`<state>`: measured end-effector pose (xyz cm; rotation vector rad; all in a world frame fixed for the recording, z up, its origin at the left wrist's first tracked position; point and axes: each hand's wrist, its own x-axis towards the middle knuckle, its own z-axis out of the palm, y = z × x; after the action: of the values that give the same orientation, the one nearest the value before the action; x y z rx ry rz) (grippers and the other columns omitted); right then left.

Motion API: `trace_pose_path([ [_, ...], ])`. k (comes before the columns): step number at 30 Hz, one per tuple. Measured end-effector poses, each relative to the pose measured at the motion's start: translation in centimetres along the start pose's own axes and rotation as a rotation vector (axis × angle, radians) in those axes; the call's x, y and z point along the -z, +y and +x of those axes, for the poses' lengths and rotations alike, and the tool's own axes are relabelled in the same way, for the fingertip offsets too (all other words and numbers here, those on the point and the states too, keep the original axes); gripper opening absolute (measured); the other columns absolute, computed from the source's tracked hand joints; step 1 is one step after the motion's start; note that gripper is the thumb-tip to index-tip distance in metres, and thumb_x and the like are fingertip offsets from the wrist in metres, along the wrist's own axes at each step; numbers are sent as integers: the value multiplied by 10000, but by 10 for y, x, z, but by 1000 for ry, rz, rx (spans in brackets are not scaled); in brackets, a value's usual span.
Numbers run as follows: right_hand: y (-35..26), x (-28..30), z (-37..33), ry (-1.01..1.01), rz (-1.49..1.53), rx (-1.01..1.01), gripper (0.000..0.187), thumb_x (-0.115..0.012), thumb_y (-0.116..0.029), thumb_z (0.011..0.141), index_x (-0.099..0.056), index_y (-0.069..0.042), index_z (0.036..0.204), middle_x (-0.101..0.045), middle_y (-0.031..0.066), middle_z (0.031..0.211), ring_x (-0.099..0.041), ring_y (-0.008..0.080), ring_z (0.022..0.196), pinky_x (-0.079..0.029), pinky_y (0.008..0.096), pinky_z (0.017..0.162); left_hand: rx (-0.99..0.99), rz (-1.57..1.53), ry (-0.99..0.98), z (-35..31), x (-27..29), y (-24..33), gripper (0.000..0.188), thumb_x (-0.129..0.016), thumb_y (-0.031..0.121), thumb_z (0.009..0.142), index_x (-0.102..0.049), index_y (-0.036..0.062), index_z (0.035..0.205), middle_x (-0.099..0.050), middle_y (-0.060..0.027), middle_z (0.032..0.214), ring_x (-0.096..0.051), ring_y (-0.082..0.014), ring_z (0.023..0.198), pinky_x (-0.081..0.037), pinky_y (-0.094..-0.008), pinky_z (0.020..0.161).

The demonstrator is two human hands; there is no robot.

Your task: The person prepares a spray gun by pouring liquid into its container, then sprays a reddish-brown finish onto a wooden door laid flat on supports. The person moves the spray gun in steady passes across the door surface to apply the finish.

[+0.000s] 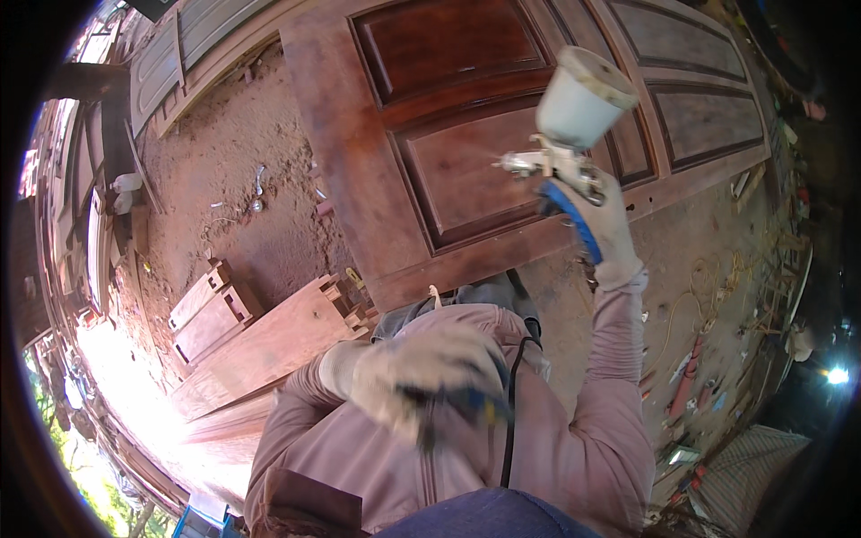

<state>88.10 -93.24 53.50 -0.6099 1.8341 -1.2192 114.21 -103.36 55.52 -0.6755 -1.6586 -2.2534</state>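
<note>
My right hand [605,224], in a pale glove with blue on it, is closed round the grip of a spray gun [554,162]. A whitish paint cup [581,106] sits on top of the gun, and the metal nozzle points left over a wooden door [336,170]. Faint mist seems to show at the nozzle. The door's far panel [457,45] is dark, glossy reddish brown; the nearer panel [475,170] looks duller. Close to my chest is my left hand [417,372], gloved too and smeared by motion. Dark blue shows beneath its fingers, which I cannot make out clearly.
Another panelled door part [704,90] lies at the far right. Cut wooden boards [269,345] with notched ends are stacked at the left. Scraps and a small metal item [258,204] lie on the dirt ground. A yellowish cord [695,300] runs along the right side.
</note>
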Motion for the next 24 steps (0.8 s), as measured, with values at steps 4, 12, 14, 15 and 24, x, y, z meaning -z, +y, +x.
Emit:
trace_pose_path([
  [4, 14, 51, -15, 253, -124, 38, 294, -695, -128, 897, -651, 3, 1156, -712, 52, 891, -660, 97, 725, -529, 240, 632, -285, -237, -62, 30, -36, 11, 688, -599, 665, 843, -646, 10, 1052, -620, -131, 1000, -565, -344, 1022, -411, -503, 884],
  [12, 54, 87, -38, 491, -191, 264, 333, -645, -48, 913, -608, 39, 1233, -694, 71, 1021, -645, 109, 874, -534, 267, 776, -383, -317, -277, 49, -53, 1, 408, -643, 458, 900, -652, 52, 857, -610, -96, 927, -567, -335, 985, -282, -575, 1007],
  [14, 61, 80, -42, 455, -234, 240, 338, -638, -48, 916, -606, 31, 1244, -690, 69, 1040, -643, 109, 871, -534, 266, 775, -345, -386, -245, 53, -54, -2, 422, -649, 478, 891, -660, 57, 866, -608, -102, 948, -566, -341, 980, -263, -579, 1023],
  [15, 64, 75, -44, 436, -255, 225, 341, -634, -48, 918, -605, 27, 1249, -688, 67, 1049, -642, 109, 870, -534, 265, 775, -324, -423, -226, 55, -54, -4, 429, -652, 488, 887, -665, 59, 871, -607, -105, 959, -566, -344, 978, -254, -580, 1031],
  [24, 69, 28, -45, 304, -40, 156, 400, -605, -11, 919, -567, 9, 1317, -660, 91, 1217, -619, 116, 1036, -507, 271, 879, -260, -553, -179, 49, -83, 6, 456, -629, 490, 899, -655, 37, 856, -616, -157, 951, -555, -409, 999, -192, -661, 1050],
])
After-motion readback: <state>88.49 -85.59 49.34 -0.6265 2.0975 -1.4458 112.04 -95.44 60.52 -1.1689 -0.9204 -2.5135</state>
